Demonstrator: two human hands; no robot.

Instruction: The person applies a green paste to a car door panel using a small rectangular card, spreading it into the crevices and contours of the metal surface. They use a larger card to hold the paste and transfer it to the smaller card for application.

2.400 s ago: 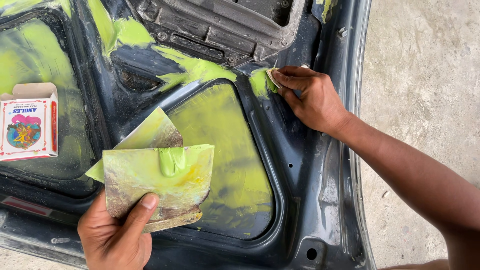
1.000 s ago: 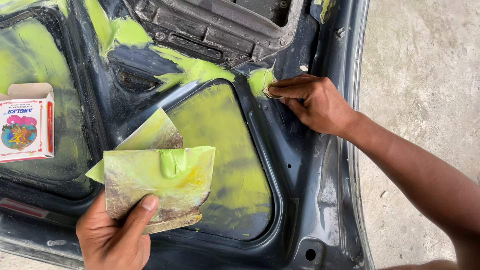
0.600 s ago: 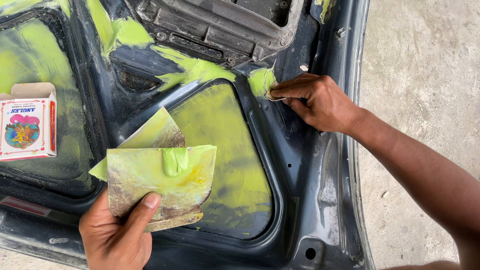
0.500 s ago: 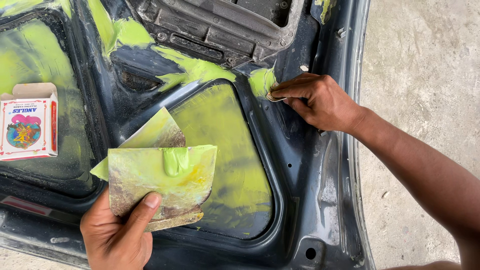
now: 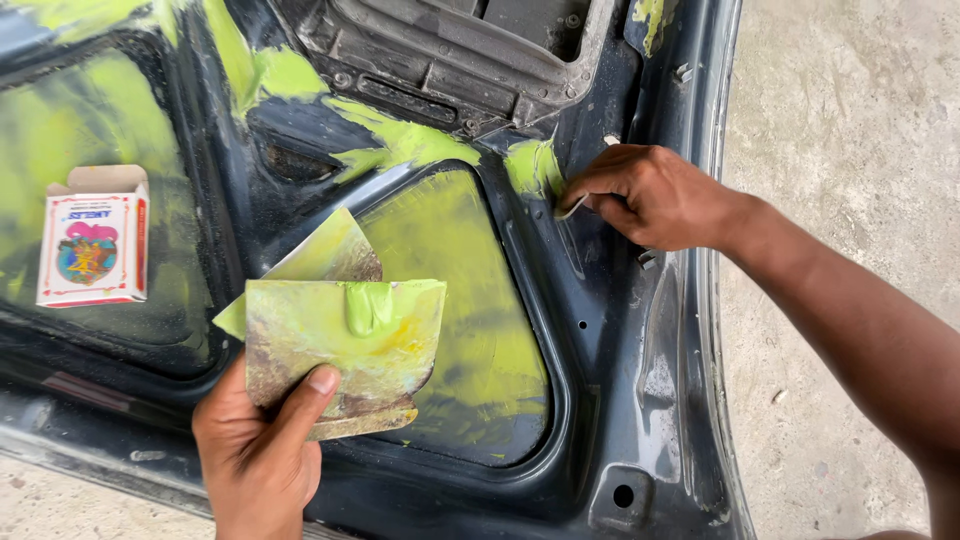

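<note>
A dark grey car body panel (image 5: pixel 640 380) lies flat, its inner side up, smeared with yellow-green filler. My left hand (image 5: pixel 262 445) grips a flat mixing board (image 5: pixel 345 345) that carries a blob of green filler, with a second sheet tucked behind it. My right hand (image 5: pixel 655 195) pinches a small thin spreader blade (image 5: pixel 572 208) against the panel, right beside a fresh green filler patch (image 5: pixel 535 165) on the rib between two recesses.
A small white and red cardboard box (image 5: pixel 93 238) lies in the left recess of the panel. A black ribbed frame part (image 5: pixel 450 50) sits at the top. Bare concrete floor (image 5: pixel 850 130) runs along the right side.
My right hand has slid down and slightly right along the rib, dragging the spreader over the green patch. The left hand and its board stayed almost still.
</note>
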